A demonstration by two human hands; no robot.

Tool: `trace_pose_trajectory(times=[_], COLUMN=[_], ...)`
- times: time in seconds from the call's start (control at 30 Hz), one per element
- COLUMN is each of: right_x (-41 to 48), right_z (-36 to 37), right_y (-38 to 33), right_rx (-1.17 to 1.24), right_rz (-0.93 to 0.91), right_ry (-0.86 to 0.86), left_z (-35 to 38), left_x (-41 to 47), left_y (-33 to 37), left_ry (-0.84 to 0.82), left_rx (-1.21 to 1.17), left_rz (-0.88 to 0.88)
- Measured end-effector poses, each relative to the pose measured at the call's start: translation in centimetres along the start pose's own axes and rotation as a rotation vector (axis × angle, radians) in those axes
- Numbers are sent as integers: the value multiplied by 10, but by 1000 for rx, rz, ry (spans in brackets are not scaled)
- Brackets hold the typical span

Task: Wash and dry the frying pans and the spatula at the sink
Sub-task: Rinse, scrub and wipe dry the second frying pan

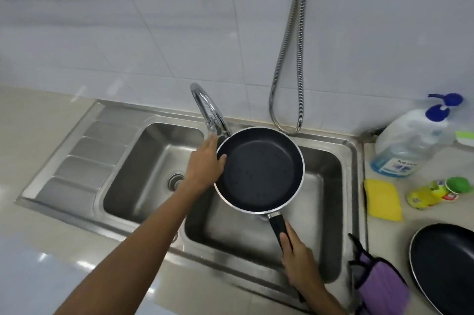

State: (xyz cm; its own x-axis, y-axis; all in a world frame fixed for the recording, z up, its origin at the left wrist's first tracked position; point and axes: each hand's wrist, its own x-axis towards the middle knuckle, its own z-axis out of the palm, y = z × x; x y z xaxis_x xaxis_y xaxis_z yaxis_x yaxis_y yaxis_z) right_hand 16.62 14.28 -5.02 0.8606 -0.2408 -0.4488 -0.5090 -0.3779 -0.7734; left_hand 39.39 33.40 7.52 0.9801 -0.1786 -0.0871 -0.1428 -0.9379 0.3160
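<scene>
A small black frying pan (259, 169) with a silver rim hangs over the right basin of the steel double sink (77, 209), a few water drops on its inside. My right hand (297, 260) grips its black handle from below. My left hand (206, 164) holds the pan's left rim, thumb hooked over the edge, just under the chrome tap (209, 112). A second, larger black frying pan (446, 271) lies on the counter at the lower right, cut off by the frame edge. No spatula is in view.
On the right counter sit a yellow sponge (383, 199), a pump bottle of blue liquid (407, 145), a small yellow bottle with a green cap (441, 192) lying down, and a purple cloth (382, 286) by the sink edge. A metal hose (289, 58) hangs on the tiled wall.
</scene>
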Motion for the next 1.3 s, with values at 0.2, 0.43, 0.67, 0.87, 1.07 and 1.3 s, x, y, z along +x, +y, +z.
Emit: trace_pose_trajectory(times=[0.2, 0.43, 0.67, 0.87, 1.07, 1.3], right_x=[10, 4, -6, -12, -15, -18], right_z=[24, 60, 81, 87, 85, 89], right_y=[-3, -15, -21, -17, -18, -11], right_rx=[11, -15, -15, -6, -21, 0], right_rz=[68, 86, 43, 87, 78, 31], right_ry=[55, 131, 171, 151, 171, 170], left_z=[4, 22, 68, 67, 52, 89], left_x=[103, 116, 53, 25, -32, -124], left_y=[-21, -65, -131, -122, -101, -53], left_ry=[-120, 4, -155, -6, 164, -388], left_rx=[428, 349, 98, -257, -452, -628], left_rz=[209, 317, 282, 124, 36, 5])
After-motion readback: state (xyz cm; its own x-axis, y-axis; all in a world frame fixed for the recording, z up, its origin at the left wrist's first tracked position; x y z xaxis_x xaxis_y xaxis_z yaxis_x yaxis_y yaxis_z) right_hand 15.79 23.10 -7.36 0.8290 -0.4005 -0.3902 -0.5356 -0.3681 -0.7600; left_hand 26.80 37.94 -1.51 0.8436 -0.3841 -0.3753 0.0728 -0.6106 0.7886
